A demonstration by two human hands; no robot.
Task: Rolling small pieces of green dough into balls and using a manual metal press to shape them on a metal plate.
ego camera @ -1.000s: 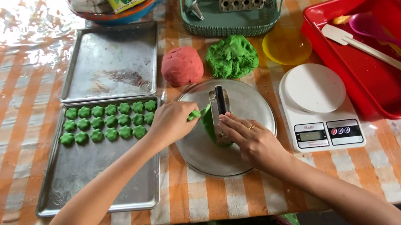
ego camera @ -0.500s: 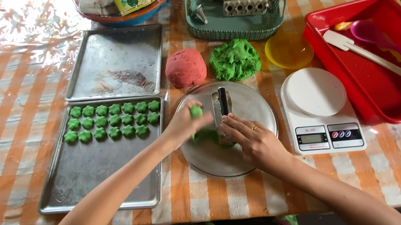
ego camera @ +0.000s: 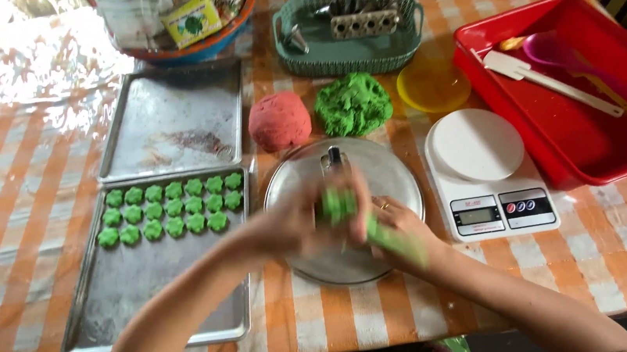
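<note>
Head view, looking down on an orange-and-white checked tablecloth [ego camera: 13, 234]. Left hand [ego camera: 295, 221] and right hand [ego camera: 394, 230] close together over a round metal plate [ego camera: 392, 171], both motion-blurred. Between them a strip of green dough [ego camera: 348, 207], pinched at its upper end by the left fingers and running down into the curled right fingers; exact grip hard to tell through the blur. Small metal press [ego camera: 333, 158] standing upright on the plate just behind the hands. To the left, a rectangular metal baking tray [ego camera: 147, 305] with three rows of small green flower-shaped dough pieces [ego camera: 172, 209] at its far end. Behind that, a second metal tray [ego camera: 173, 121], bare but smeared. Beyond the plate, a pink ball of dough [ego camera: 279, 119] beside a rough lump of green dough [ego camera: 353, 104]. Right of the plate, a white digital kitchen scale [ego camera: 486, 172], then a red plastic tray [ego camera: 583, 122] holding a white spatula [ego camera: 547, 82]. Teal woven basket [ego camera: 350, 46] at the far edge
</note>
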